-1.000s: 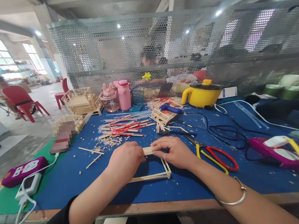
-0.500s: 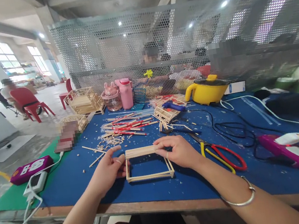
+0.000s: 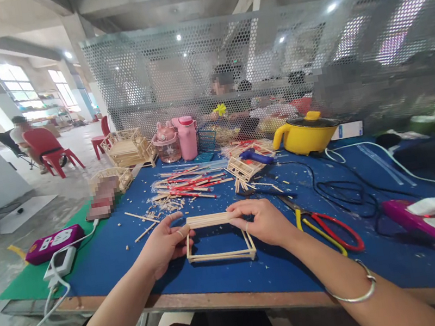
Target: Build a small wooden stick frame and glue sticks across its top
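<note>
A small frame of pale wooden sticks (image 3: 221,255) rests on the blue work surface in front of me. Its far side is a band of sticks lying side by side, and the near side is an open rectangle. My left hand (image 3: 167,243) grips the frame's far left corner between thumb and fingers, with the index finger stretched out above. At the far right corner, my right hand (image 3: 260,221) pinches the end of the stick band, its fingers bent over the top. The fingertips behind the band are partly hidden.
Beyond the frame lie red-banded stick bundles (image 3: 188,184) and wood scraps. Right of my right hand are red-and-yellow-handled scissors (image 3: 327,231). A blue glue gun (image 3: 257,157), a yellow pot (image 3: 306,135), pink bottles (image 3: 187,137) and cables stand farther back. A phone (image 3: 103,197) lies left.
The whole view has shifted slightly, so everything sits a little farther right. Both hands keep their hold on the stick frame, and the left thumb rests nearer its top corner.
</note>
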Demonstrator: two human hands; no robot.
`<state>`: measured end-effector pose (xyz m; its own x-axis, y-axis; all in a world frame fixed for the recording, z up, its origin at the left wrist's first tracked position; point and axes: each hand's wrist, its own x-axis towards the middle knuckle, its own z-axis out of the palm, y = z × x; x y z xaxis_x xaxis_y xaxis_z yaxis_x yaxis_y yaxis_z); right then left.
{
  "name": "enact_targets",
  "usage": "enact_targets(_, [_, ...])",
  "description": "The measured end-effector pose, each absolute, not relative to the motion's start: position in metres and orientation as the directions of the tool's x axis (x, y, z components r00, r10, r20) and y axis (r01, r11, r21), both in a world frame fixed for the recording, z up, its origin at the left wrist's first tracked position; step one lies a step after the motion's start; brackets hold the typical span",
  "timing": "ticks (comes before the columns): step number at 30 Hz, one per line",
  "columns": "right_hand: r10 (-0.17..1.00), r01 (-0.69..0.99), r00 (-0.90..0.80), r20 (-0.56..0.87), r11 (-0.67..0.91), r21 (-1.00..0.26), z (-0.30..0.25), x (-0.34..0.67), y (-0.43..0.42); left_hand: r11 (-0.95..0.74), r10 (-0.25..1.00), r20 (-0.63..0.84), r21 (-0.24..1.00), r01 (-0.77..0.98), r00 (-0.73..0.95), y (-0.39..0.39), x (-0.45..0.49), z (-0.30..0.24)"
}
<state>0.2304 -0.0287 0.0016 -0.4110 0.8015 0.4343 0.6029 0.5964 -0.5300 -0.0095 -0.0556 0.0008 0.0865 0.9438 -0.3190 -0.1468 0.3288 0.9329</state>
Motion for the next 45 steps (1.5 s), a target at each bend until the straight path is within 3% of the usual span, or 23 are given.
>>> enact_targets(10, [0.793, 0.581, -0.41, 0.451, 0.608, -0.542, -0.002, 0.231, -0.028, 0.188, 0.982, -0.186, 0.974, -0.126, 0.022, -0.06, -0.004, -0.01])
enact_targets(17, [0.795, 0.594, -0.402, 0.454, 0.604, -0.532, 0.0, 0.232, -0.029, 0.269, 0.961, -0.277, 0.946, -0.182, -0.023, -0.059, -0.002, -0.008])
enact_targets(22, [0.796, 0.598, -0.399, 0.455, 0.602, -0.529, 0.001, 0.231, -0.03, 0.18, 0.983, -0.177, 0.976, -0.121, 0.041, -0.056, -0.001, -0.011])
enact_targets(28, [0.809, 0.602, -0.39, 0.44, 0.586, -0.543, -0.001, 0.232, -0.029, 0.185, 0.983, -0.185, 0.981, -0.062, 0.015, -0.053, 0.0, -0.022])
enact_targets(31, [0.812, 0.602, -0.384, 0.439, 0.581, -0.548, -0.002, 0.232, -0.028, 0.018, 0.991, -0.003, 0.994, 0.104, -0.136, -0.052, -0.006, -0.027])
enact_targets(33, [0.811, 0.594, -0.388, 0.437, 0.583, -0.554, -0.002, 0.232, -0.028, -0.193, 0.943, 0.281, 0.9, 0.392, -0.18, -0.05, -0.01, -0.02])
enact_targets(35, [0.809, 0.586, -0.393, 0.437, 0.587, -0.559, -0.003, 0.232, -0.028, -0.372, 0.892, 0.45, 0.686, 0.625, 0.036, -0.048, -0.009, -0.006])
enact_targets(37, [0.808, 0.582, -0.391, 0.44, 0.588, -0.562, -0.003, 0.232, -0.028, -0.534, 0.838, 0.428, 0.515, 0.671, 0.338, -0.045, -0.001, 0.011])
enact_targets(39, [0.806, 0.581, -0.39, 0.445, 0.59, -0.56, -0.003, 0.232, -0.028, -0.609, 0.793, 0.32, 0.398, 0.687, 0.518, -0.039, 0.012, 0.025])
enact_targets(42, [0.797, 0.582, -0.402, 0.45, 0.602, -0.547, -0.004, 0.232, -0.028, -0.658, 0.752, 0.192, 0.269, 0.703, 0.63, -0.028, 0.03, 0.033])
enact_targets(45, [0.795, 0.581, -0.407, 0.451, 0.606, -0.544, -0.005, 0.23, -0.029, -0.679, 0.733, 0.163, 0.231, 0.697, 0.66, -0.019, 0.035, 0.028])
